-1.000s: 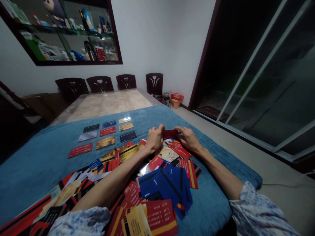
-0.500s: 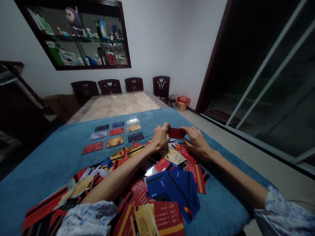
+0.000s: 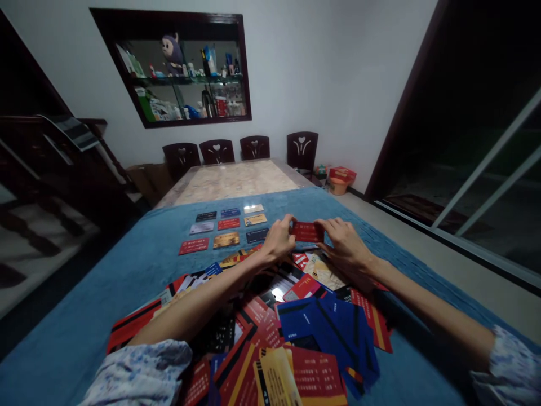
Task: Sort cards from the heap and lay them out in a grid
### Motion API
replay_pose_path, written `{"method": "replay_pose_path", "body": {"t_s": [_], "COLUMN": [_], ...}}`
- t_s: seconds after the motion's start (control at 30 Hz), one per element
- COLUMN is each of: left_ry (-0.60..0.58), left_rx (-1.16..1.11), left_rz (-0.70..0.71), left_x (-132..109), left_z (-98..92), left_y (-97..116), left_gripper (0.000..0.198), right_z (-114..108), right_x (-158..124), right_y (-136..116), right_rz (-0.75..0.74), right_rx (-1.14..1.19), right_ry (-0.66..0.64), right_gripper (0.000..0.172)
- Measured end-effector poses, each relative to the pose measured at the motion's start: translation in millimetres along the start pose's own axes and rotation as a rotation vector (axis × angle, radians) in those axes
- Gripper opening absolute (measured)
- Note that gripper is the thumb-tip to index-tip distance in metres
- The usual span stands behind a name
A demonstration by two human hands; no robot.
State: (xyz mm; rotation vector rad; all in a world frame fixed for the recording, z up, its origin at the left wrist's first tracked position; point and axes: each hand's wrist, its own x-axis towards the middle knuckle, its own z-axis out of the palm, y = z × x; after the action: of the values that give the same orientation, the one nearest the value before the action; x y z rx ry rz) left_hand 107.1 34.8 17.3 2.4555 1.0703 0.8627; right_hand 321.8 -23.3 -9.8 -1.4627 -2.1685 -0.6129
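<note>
Room: smooth pale wall (image 3: 291, 67) at the far side, with a dark-framed recess of glass shelves; a rounded purple plush toy (image 3: 172, 56) sits on the upper one.
Chairs: four dark chairs (image 3: 253, 148) with cut-out backs, beyond the table's far end.
Table: mottled, stone-like tabletop (image 3: 240, 177) showing at the far end; a soft-looking, faintly creased blue cloth (image 3: 147, 265) covers the near part.
Raised card: one thin, rectangular red card (image 3: 308, 232) with pale markings, tilted up between both hands, at the far right edge of the heap.
Left hand: this hand (image 3: 279, 239) pinches the card's left end, thumb and fingertips clamped on it.
Right hand: this hand (image 3: 344, 242) grips the card's right end between thumb and forefinger, the other fingers bent; their exact spacing cannot be told.
Laid-out cards: nine flat cards (image 3: 229, 224) in three rows, left of the hands, each apart from its neighbours.
Heap: overlapping glossy cards (image 3: 325, 327) in blue, red, gold and black, spread at the near side beneath the forearms.
Sleeves: white fabric (image 3: 139, 369) with blue speckles, bunched.
</note>
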Motion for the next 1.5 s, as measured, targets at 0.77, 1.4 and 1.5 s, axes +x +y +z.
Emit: {"method": "replay_pose_path", "body": {"t_s": [0.77, 1.4, 1.5], "left_ry": [0.004, -0.065, -0.076], "left_rx": [0.303, 0.435, 0.464], "left_rz": [0.116, -0.108, -0.158], "left_x": [-42.7, -51.3, -49.1], "left_z": [-59.8, -95.7, -103.5], "left_y": [-51.2, -93.8, -99.1], "left_gripper": [0.048, 0.043, 0.046], "right_z": [12.8, 29.4, 30.7], "right_x": [70.5, 135.4, 148.8], "right_y": [-50.7, -84.9, -92.3], "right_rz": [-0.195, -0.233, -0.229], "right_rx": [0.059, 0.173, 0.171], "right_ry": [-0.112, -0.406, -0.445], "right_gripper": [0.050, 0.032, 0.034]}}
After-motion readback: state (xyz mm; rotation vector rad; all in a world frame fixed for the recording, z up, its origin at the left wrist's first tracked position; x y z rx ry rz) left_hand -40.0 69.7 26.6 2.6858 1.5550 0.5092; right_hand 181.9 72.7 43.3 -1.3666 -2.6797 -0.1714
